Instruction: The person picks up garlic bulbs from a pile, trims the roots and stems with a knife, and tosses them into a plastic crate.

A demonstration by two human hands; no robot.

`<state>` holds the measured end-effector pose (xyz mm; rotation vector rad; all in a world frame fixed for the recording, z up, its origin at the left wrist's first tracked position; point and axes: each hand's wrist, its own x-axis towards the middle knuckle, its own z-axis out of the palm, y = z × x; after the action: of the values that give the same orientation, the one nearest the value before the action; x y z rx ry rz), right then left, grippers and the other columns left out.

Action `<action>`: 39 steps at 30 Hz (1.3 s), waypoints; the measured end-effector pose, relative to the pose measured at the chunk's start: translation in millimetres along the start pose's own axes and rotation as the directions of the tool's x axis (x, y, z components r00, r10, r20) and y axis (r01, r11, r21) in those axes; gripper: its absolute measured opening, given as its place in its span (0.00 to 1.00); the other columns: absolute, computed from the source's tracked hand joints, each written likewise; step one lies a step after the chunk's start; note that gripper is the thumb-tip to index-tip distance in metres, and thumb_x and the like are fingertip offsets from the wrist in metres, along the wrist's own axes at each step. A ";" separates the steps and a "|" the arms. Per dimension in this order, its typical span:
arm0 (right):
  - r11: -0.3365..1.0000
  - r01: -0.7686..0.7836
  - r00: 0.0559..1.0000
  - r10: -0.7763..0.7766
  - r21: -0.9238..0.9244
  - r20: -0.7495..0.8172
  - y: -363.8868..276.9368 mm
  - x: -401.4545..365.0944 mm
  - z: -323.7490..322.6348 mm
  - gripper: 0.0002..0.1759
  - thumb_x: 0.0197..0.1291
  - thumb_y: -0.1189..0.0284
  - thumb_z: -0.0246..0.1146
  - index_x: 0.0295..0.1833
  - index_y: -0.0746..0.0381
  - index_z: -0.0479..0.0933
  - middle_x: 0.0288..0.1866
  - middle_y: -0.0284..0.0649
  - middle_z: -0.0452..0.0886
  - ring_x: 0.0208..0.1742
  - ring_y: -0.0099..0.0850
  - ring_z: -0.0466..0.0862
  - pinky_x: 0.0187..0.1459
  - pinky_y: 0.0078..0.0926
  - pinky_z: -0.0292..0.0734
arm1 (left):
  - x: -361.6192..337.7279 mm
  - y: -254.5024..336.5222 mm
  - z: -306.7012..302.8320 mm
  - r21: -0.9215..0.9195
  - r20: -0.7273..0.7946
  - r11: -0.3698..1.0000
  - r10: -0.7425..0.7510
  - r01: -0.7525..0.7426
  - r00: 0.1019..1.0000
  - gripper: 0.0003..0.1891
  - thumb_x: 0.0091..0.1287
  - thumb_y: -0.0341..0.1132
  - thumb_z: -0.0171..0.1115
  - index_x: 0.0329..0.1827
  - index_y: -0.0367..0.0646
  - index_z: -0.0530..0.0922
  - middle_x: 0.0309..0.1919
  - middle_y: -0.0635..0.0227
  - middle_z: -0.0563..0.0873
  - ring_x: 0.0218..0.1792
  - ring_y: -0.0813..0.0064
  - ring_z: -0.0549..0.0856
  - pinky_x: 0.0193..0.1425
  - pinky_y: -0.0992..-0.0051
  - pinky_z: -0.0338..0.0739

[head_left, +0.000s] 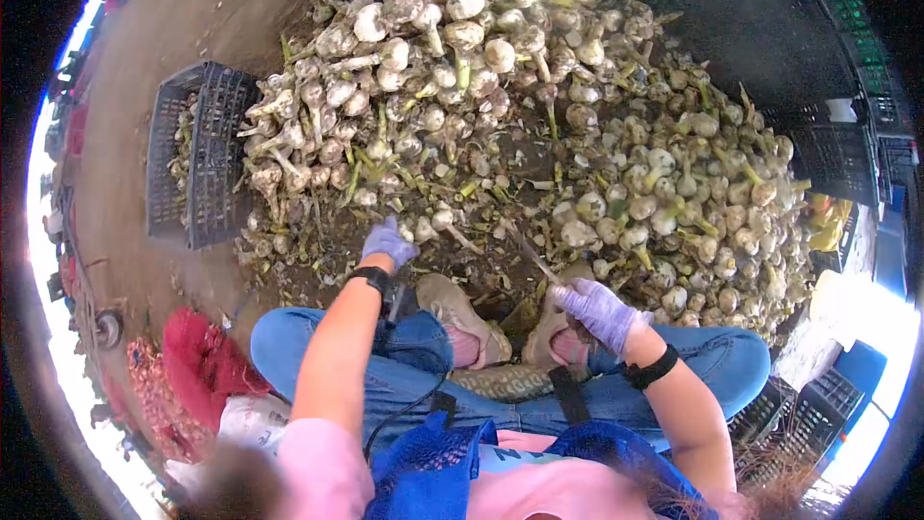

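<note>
My left hand (389,243), in a lavender glove, reaches down at the near edge of the garlic heap. Its fingers point forward, beside a few loose garlic bulbs (424,229); whether it touches one is hard to make out. In a similar glove, my right hand (599,312) is closed around the handle of a thin knife (527,252). The blade points forward and left, over the littered ground between the heaps. A garlic bulb with a long stem (445,220) lies just right of my left hand.
A large heap of stemmed garlic (385,87) spreads ahead and left; another garlic pile (674,202) lies to the right. A dark plastic crate (197,154) stands at left. Cut stems (469,189) litter the ground. My shoes (462,313) rest close in front, and red sacks (202,356) lie at lower left.
</note>
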<state>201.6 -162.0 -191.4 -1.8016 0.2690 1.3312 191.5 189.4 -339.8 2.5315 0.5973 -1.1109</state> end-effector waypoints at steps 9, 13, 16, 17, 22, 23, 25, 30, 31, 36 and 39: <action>0.824 0.409 0.901 -0.432 -0.393 0.032 -54.2 -84.0 20.3 0.27 0.53 0.49 0.63 0.40 0.65 0.72 0.24 0.47 0.77 0.28 0.41 0.80 0.30 0.37 0.73 | -192.3 67.8 -103.1 -0.812 -0.200 0.395 0.504 -0.429 0.841 0.41 0.42 0.30 0.77 0.60 0.41 0.61 0.48 0.65 0.77 0.50 0.75 0.76 0.55 0.74 0.75; 0.523 0.549 0.751 -0.650 -0.652 0.112 -70.0 -112.4 34.1 0.33 0.53 0.41 0.56 0.39 0.64 0.72 0.27 0.52 0.78 0.33 0.50 0.81 0.33 0.42 0.75 | -228.2 64.9 -98.2 -0.729 -0.259 0.329 0.679 -0.600 0.687 0.49 0.38 0.30 0.80 0.65 0.43 0.57 0.52 0.67 0.75 0.51 0.73 0.77 0.58 0.72 0.74; 0.479 0.575 0.747 -0.638 -0.663 0.186 -82.4 -129.8 41.4 0.33 0.54 0.40 0.54 0.37 0.64 0.71 0.28 0.52 0.79 0.33 0.50 0.81 0.33 0.43 0.75 | -248.9 72.6 -91.5 -0.928 -0.252 0.014 0.710 -0.371 0.657 0.47 0.41 0.30 0.79 0.64 0.44 0.58 0.52 0.67 0.76 0.51 0.74 0.78 0.57 0.71 0.74; 0.441 0.583 0.729 -0.654 -0.682 0.200 -83.1 -132.7 43.6 0.33 0.54 0.40 0.54 0.37 0.64 0.71 0.29 0.52 0.79 0.33 0.51 0.81 0.32 0.44 0.75 | -255.6 73.8 -92.7 -0.927 -0.247 0.026 0.707 -0.373 0.663 0.47 0.41 0.30 0.79 0.64 0.43 0.58 0.51 0.67 0.76 0.51 0.75 0.78 0.57 0.72 0.75; 0.386 0.634 0.669 -0.708 -0.670 0.225 -79.1 -138.9 50.6 0.33 0.53 0.41 0.55 0.38 0.64 0.71 0.29 0.51 0.78 0.31 0.50 0.81 0.30 0.44 0.75 | -281.3 77.4 -101.1 -0.812 -0.317 0.139 0.710 -0.566 0.629 0.45 0.40 0.30 0.79 0.62 0.43 0.59 0.47 0.68 0.78 0.48 0.77 0.79 0.54 0.73 0.75; 0.387 0.633 0.671 -0.707 -0.670 0.225 -78.7 -138.5 50.3 0.33 0.53 0.41 0.55 0.38 0.64 0.71 0.29 0.51 0.78 0.31 0.50 0.81 0.30 0.44 0.75 | -286.2 78.8 -103.2 -0.791 -0.323 0.166 0.704 -0.589 0.633 0.43 0.41 0.30 0.78 0.60 0.43 0.60 0.45 0.68 0.79 0.46 0.78 0.79 0.52 0.74 0.76; 0.388 0.634 0.676 -0.699 -0.669 0.234 -77.8 -137.2 49.3 0.32 0.52 0.41 0.57 0.38 0.64 0.71 0.28 0.51 0.78 0.30 0.49 0.81 0.30 0.44 0.75 | -286.9 76.2 -100.9 -0.770 -0.322 0.182 0.716 -0.611 0.619 0.43 0.42 0.30 0.78 0.60 0.42 0.60 0.45 0.68 0.79 0.46 0.78 0.79 0.51 0.75 0.76; 0.379 0.653 0.662 -0.706 -0.656 0.251 -67.0 -127.3 45.7 0.29 0.52 0.45 0.60 0.37 0.63 0.71 0.27 0.50 0.78 0.29 0.49 0.81 0.30 0.42 0.75 | -287.8 76.2 -91.1 -0.655 -0.394 0.223 0.714 -0.722 0.578 0.40 0.42 0.33 0.78 0.58 0.40 0.62 0.40 0.69 0.80 0.42 0.78 0.81 0.47 0.76 0.76; 0.380 0.666 0.653 -0.713 -0.642 0.255 -64.7 -126.1 44.1 0.26 0.54 0.48 0.61 0.38 0.63 0.72 0.27 0.49 0.78 0.28 0.48 0.81 0.30 0.41 0.76 | -279.0 73.7 -78.9 -0.629 -0.444 0.201 0.700 -0.751 0.560 0.39 0.42 0.33 0.78 0.57 0.40 0.63 0.38 0.68 0.80 0.41 0.78 0.81 0.46 0.76 0.76; 0.782 0.148 0.798 -0.456 -0.606 -0.394 -7.8 -70.8 -12.2 0.23 0.55 0.58 0.62 0.47 0.67 0.73 0.34 0.53 0.81 0.36 0.45 0.83 0.38 0.37 0.77 | -298.5 74.7 -97.8 -0.648 -0.556 0.013 0.677 -0.762 0.483 0.40 0.42 0.33 0.78 0.56 0.39 0.62 0.38 0.66 0.79 0.38 0.77 0.80 0.45 0.75 0.76; 0.773 0.517 0.742 -0.619 -0.368 -0.256 -9.2 -74.8 3.3 0.29 0.56 0.54 0.64 0.49 0.69 0.72 0.28 0.46 0.80 0.30 0.38 0.82 0.32 0.33 0.75 | -286.2 73.1 -100.4 -0.489 -0.484 0.311 0.681 -0.815 0.550 0.37 0.44 0.35 0.77 0.55 0.42 0.64 0.38 0.66 0.79 0.39 0.74 0.81 0.46 0.72 0.76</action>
<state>174.5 -176.4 -122.5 -2.1273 -0.2901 0.6009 114.5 99.2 -51.2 1.8257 -0.2081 -0.1892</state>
